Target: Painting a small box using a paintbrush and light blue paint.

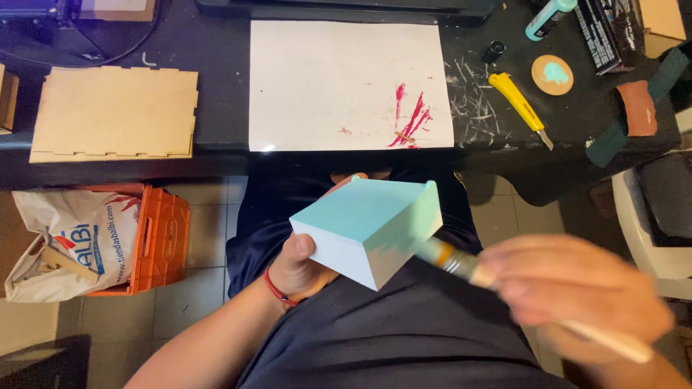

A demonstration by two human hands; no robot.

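— The pale turquoise painted wooden box [369, 227], open on one side, sits above our lap, in front of the black bench [216, 86], tilted with one corner pointing down. Our left hand [303, 263] is clenched on it from below, thumb on the near edge, fingers hidden behind or inside it.

— How do we judge it will handle?

— Light and stiff, we think: thin board walls with finger joints like the unpainted plywood box [114, 113] lying on the bench at left. The paint looks fresh, so the coloured faces are probably slick and easily smudged. We would keep hold by the lower edge or from inside, off the painted faces.

— And the other hand?

— Our right hand [577, 288], blurred, is closed around a paintbrush with a pale handle and metal ferrule [461, 263], whose bristles touch the box's right face.

— Packages and labels about us?

— Left of our knees an orange plastic crate [162, 241] stands on the tiled floor, holding a white plastic bag with blue and red print [72, 241]. On the bench lies a white sheet smeared with red paint [346, 83]. To its right are a yellow utility knife [520, 104], a round wooden disc dabbed with turquoise [552, 75], and a turquoise paint bottle [549, 17] at the far edge. Beside that bottle is a dark printed package [602, 36].
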